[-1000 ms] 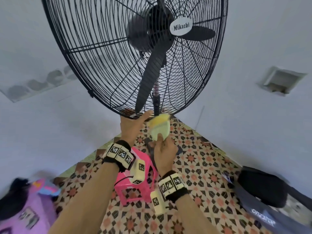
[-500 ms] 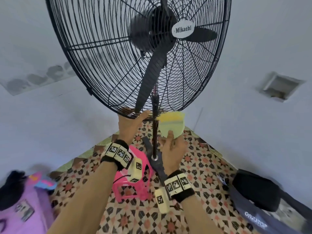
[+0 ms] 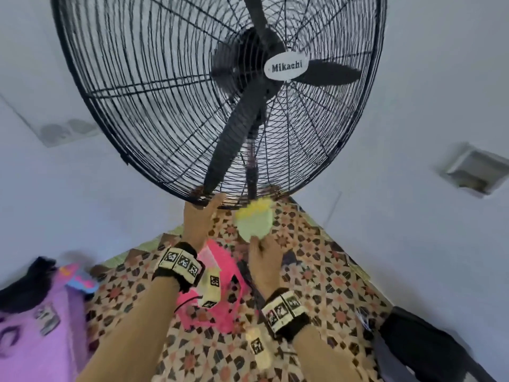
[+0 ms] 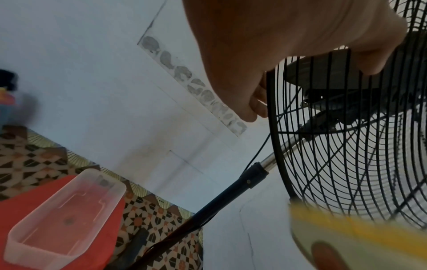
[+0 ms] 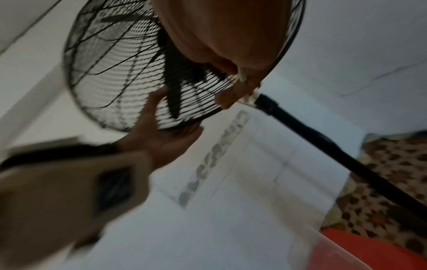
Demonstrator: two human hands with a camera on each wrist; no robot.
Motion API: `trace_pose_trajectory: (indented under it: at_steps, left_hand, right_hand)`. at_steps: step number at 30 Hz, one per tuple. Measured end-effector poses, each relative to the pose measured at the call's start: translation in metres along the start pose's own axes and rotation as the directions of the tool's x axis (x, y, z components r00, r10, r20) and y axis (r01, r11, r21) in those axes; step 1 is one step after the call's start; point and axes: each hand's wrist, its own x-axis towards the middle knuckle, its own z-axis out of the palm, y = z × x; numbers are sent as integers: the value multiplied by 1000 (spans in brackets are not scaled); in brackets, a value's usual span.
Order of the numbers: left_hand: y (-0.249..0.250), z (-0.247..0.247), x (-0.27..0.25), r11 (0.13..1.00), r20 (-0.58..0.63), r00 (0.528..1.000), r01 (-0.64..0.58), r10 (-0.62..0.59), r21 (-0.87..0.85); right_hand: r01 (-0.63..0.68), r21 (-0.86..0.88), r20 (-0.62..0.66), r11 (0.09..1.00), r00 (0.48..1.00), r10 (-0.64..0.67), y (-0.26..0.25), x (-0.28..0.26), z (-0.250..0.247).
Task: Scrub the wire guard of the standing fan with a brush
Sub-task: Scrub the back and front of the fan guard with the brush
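The black wire guard (image 3: 165,106) of the standing fan fills the upper head view, tilted toward me. My left hand (image 3: 199,216) grips its bottom rim, fingers curled over the rim wire (image 4: 269,113) and thumb on the front side. My right hand (image 3: 263,255) holds a pale green brush (image 3: 254,221) whose yellow bristles press against the bottom rim just right of the left hand, beside the fan pole (image 3: 252,172). In the left wrist view the brush (image 4: 346,237) is a blurred shape under the guard (image 4: 335,164). The right wrist view is blurred and shows the left hand (image 5: 161,138) on the rim.
Below my arms a pink plastic stool (image 3: 220,271) stands on the patterned tile floor (image 3: 330,271). The pole (image 5: 323,138) and its cable run down to the floor. A black bag (image 3: 413,340) lies at the right, purple items (image 3: 33,326) at the left. Grey walls close in behind.
The brush swung to the right past the pole, then came back left along the bottom rim. My left hand kept its hold on the rim.
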Motion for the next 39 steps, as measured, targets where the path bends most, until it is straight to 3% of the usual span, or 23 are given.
trace_pose_trajectory:
  at_steps: [3, 5, 7, 9, 10, 13, 15, 17, 18, 20, 22, 23, 24, 27, 29, 31, 33, 35, 36, 39]
  left_hand:
    - [-9, 7, -4, 998, 1, 1000, -4, 4, -66]
    - [-6, 18, -11, 994, -36, 999, -18, 14, -109]
    - [-7, 28, -14, 991, -100, 995, -21, 8, -131]
    - [-7, 36, -18, 992, -158, 987, -13, -8, -128]
    - [-6, 39, -19, 994, -189, 982, -17, -3, -103]
    - [-7, 42, -23, 996, -216, 976, -22, 2, -88]
    - [-7, 43, -25, 994, -208, 978, -17, -6, -108]
    - [-11, 44, -23, 992, -184, 983, -23, 0, -122]
    - [-14, 45, -22, 993, -184, 983, -35, 13, -117]
    - [-17, 49, -22, 994, -211, 977, -47, 27, -95]
    - [-18, 52, -21, 994, -218, 976, -37, 14, -99]
    - [-19, 52, -22, 994, -206, 979, -23, 0, -107]
    - [-20, 52, -21, 993, -188, 982, -14, -9, -120]
    - [-21, 52, -22, 986, -123, 992, 13, -34, -165]
    - [-24, 53, -22, 986, -99, 994, 28, -45, -162]
    - [-29, 55, -18, 992, -91, 995, 25, -37, -127]
    - [-23, 58, -18, 996, -130, 991, -4, -9, -95]
    - [-22, 58, -17, 999, -153, 988, -9, 1, -49]
    - [-23, 56, -17, 1000, -145, 989, -16, 13, -20]
    - [-26, 51, -15, 999, -105, 994, -29, 32, 26]
  right_hand:
    - [-184, 130, -140, 974, 969, 201, 2, 41, -24]
    - [-143, 81, -117, 986, 981, 152, -7, 56, -27]
    - [-96, -53, 94, 994, 991, 100, -9, 42, -15]
    - [25, -126, 323, 992, 946, 17, -27, 9, -20]
    - [72, -97, 371, 993, 928, -31, -38, -3, -29]
    - [-157, -43, 258, 987, 952, 163, -27, 16, -58]
    - [-216, 5, 154, 976, 965, 213, -8, 46, -69]
    - [-176, -38, 33, 984, 984, 177, -12, 62, -72]
    - [-137, -71, 38, 988, 989, 140, -26, 62, -73]
    - [-23, -101, 223, 995, 974, 46, -45, 56, -71]
    - [119, -176, 420, 977, 907, -35, -58, 44, -76]
    - [176, -209, 451, 962, 890, -65, -53, 43, -79]
    - [202, -242, 423, 949, 902, -84, -50, 43, -85]
    - [32, -245, 187, 969, 982, 15, -37, 63, -101]
    - [-32, -232, 71, 972, 996, 50, -41, 73, -103]
    - [-10, -218, 139, 976, 989, 41, -56, 65, -92]
    - [127, -176, 355, 976, 933, -57, -69, 41, -76]
    - [265, -185, 425, 946, 890, -166, -65, 25, -72]
    - [262, -195, 390, 945, 905, -170, -59, 26, -76]
    - [33, -155, 132, 987, 991, -12, -61, 43, -98]
